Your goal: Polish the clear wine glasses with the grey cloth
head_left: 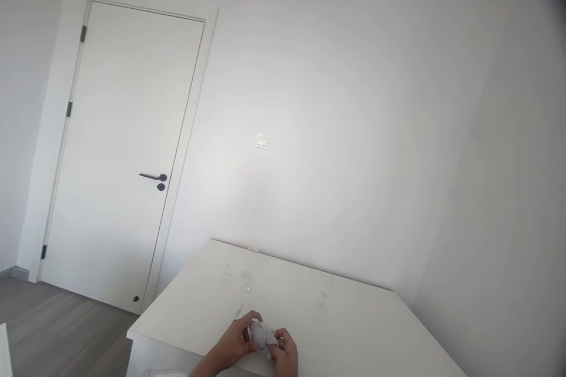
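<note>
Both my hands meet at the near edge of a white table point(362, 330). My left hand point(236, 341) and my right hand point(287, 353) are closed together around a small pale grey bundle, seemingly a cloth point(264, 334), possibly wrapped round something clear. A clear wine glass point(250, 268) stands further back on the table, hard to make out against the white. Another faint clear glass point(322, 294) stands to its right.
A white wall rises behind the table with a light switch point(263, 141). A closed white door point(124, 153) with a dark handle point(154, 177) is at the left. Grey wood floor point(53, 324) lies in front of the door.
</note>
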### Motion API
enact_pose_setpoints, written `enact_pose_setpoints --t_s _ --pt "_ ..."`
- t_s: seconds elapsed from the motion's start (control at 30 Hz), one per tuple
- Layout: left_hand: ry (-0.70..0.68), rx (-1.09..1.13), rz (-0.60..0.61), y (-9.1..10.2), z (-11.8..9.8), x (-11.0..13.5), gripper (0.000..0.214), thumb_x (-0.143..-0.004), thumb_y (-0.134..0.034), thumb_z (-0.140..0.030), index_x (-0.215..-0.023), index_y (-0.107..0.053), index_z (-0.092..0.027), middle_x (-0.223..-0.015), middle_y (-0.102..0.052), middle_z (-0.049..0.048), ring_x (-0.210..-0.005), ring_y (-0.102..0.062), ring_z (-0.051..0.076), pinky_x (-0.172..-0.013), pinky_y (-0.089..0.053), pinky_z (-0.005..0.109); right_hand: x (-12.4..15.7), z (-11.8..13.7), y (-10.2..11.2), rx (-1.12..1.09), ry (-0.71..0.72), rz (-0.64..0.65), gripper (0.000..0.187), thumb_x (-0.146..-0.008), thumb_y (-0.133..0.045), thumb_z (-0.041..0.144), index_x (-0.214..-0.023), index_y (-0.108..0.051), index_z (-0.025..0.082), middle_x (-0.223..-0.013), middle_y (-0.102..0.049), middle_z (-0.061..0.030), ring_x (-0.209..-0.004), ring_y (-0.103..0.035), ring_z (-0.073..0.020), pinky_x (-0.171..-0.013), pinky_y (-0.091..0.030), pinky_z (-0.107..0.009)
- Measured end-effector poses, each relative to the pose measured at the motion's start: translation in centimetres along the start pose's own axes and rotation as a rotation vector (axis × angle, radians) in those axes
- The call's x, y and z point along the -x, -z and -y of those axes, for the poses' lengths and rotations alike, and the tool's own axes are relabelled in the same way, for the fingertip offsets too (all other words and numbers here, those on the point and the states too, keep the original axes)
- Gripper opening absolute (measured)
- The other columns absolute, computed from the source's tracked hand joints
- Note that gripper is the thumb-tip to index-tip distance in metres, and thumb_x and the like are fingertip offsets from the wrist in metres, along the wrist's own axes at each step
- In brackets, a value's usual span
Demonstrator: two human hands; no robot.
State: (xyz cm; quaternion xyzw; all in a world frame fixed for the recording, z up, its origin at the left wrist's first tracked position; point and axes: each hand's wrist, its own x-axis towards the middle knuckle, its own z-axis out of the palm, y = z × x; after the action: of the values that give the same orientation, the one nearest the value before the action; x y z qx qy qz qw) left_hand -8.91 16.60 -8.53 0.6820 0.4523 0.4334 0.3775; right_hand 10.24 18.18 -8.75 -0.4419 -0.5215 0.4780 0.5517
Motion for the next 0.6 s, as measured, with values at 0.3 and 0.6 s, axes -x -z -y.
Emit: enact_pose_setpoints --t_s 0.3,0.6 --pt "-0.037 0.011 0.002 0.0 0.7 0.0 0.05 -0.072 -0.077 -0.03 -0.119 -0.06 -0.025 -0.083 -0.065 -0.0028 -0.07 -0.048 0.014 -0.064 -0.035 0.024 0.0 -0.7 -0.1 0.009 0.058 -0.023 0.027 -0.057 -0.07 0.039 -0.064 -0.05 0.023 -0.048 -0.045 0.0064 -0.049 -0.042 -0.0137 -0.052 -0.033 -0.025" --pt "-0.029 -0.002 -0.023 0.1 0.3 -0.1 0.048 -0.074 -0.077 -0.036 -0.119 -0.061 -0.025 -0.091 -0.067 -0.0005 -0.074 -0.052 0.015 -0.065 -0.038 0.025 -1.3 -2.7 0.7 -0.044 -0.044 0.0 0.033 -0.061 -0.069 0.036 -0.076 -0.042 0.025 -0.047 -0.047 0.0085 -0.047 -0.037 -0.0111 -0.051 -0.027 -0.022"
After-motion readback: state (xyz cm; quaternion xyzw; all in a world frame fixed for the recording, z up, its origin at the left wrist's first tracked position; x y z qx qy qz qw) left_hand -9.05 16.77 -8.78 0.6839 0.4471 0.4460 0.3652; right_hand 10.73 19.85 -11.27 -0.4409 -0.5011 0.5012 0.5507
